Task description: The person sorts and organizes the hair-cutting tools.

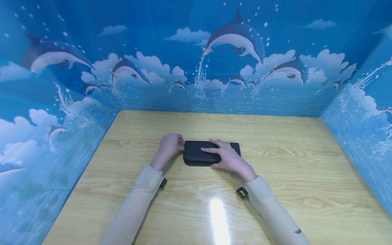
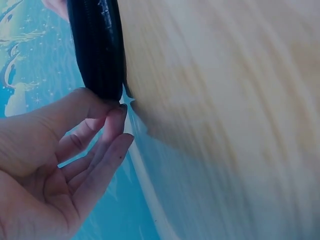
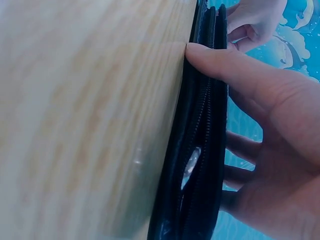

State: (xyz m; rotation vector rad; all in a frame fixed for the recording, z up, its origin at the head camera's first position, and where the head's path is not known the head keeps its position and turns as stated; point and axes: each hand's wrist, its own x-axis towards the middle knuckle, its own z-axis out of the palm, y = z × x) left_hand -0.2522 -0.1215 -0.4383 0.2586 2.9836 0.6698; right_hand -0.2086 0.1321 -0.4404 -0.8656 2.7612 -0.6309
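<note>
A black zip case [image 1: 199, 151] lies flat on the wooden table. At its left end my left hand [image 1: 170, 144] pinches the corner between thumb and fingertips; in the left wrist view the case [image 2: 97, 50] ends right at those tips. Whether a zip pull is between them is hidden. My right hand [image 1: 228, 156] grips the case from the right, fingers spread over the top. The right wrist view has its thumb [image 3: 210, 60] on the zip side. There the zip teeth [image 3: 204, 120] part into a gap, with something shiny and clear inside.
The wooden table [image 1: 306, 177] extends around the case on all sides. Blue sheets with dolphins [image 1: 183, 92] stand along its back, left and right edges. Dark wrist devices [image 1: 242, 193] sit at both sleeves. A bright reflection lies on the near tabletop.
</note>
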